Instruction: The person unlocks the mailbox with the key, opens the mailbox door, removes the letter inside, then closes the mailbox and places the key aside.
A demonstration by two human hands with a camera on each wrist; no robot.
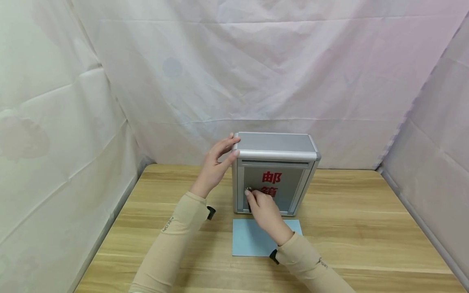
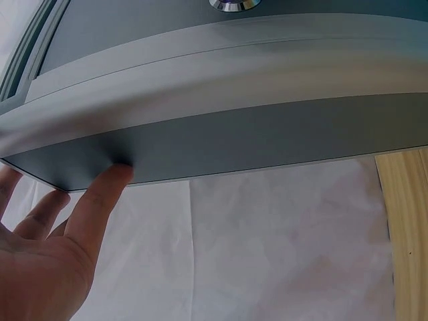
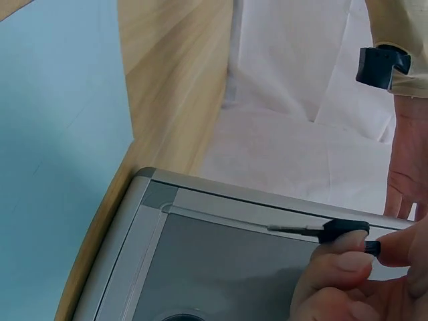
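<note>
A grey metal mailbox [image 1: 275,143] with silver edges and red characters on its door stands upright on the wooden table. My left hand [image 1: 216,162] steadies its upper left corner, fingers fairly straight; in the left wrist view a fingertip of that hand [image 2: 60,247] presses the side panel. At the door's left edge is a round chrome lock [image 2: 234,4]. My right hand [image 1: 265,209] is at this lock, where thumb and fingers pinch a small black key head [image 3: 372,248]. Beside it shows another black-headed key [image 3: 344,231], its metal blade bare. Whether the pinched key sits in the lock is hidden.
A light blue sheet [image 1: 250,240] lies on the table [image 1: 351,228] before the mailbox, partly under my right forearm. Pale cloth [image 1: 205,81] hangs behind the table and along both sides.
</note>
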